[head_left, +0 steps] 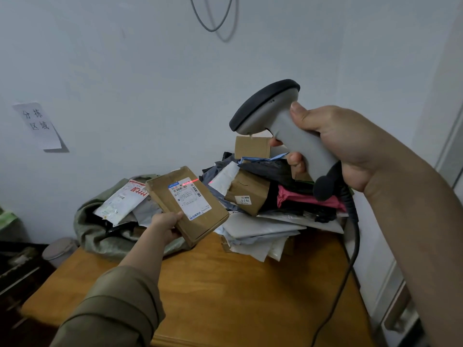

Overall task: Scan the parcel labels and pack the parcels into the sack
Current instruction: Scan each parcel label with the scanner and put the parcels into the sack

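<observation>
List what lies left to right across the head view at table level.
Paper sign → green sack → left hand → held cardboard box → parcel pile → scanner → right hand.

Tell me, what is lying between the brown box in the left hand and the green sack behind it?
In the head view, a white mailer with red print lies between the brown box and the green sack, resting on the sack's opening.
</observation>
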`<state>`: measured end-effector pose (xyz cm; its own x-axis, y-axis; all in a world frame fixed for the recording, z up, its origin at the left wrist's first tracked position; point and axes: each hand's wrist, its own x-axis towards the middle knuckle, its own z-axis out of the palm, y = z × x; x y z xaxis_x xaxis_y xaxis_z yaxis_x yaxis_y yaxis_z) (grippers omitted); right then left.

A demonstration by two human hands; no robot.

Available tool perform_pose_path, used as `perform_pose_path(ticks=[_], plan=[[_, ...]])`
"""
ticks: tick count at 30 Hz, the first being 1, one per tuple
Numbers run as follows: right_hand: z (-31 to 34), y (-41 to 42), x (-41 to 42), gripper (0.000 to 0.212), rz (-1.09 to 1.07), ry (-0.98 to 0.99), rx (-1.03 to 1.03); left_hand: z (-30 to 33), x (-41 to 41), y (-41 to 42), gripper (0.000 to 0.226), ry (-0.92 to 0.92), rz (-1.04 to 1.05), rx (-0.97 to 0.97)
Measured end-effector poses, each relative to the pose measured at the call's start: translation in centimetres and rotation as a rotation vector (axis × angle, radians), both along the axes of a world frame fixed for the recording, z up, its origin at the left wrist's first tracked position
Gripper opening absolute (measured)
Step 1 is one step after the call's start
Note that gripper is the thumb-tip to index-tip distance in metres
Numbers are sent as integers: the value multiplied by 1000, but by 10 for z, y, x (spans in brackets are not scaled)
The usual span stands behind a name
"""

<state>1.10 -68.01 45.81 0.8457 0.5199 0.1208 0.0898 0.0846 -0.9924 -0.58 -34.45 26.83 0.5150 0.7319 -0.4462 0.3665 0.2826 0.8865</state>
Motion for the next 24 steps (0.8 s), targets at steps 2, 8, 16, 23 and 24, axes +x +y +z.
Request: perform_pose_path(ticks=[2,8,16,23,24], plan=[[0,-1,1,39,4,0,-11,-1,2,0,40,-1,0,-5],[1,-3,8,38,-7,2,-20,-3,8,0,38,11,-8,14],[-2,-5,21,38,24,2,-81,-12,10,-3,38,-16,7,-25],[-9,6,29,42,49,28,-104,-19,-9,0,40,-59,102,-48],[-11,9,29,43,71,25,-120,-20,-13,2,40,-63,118,-47]])
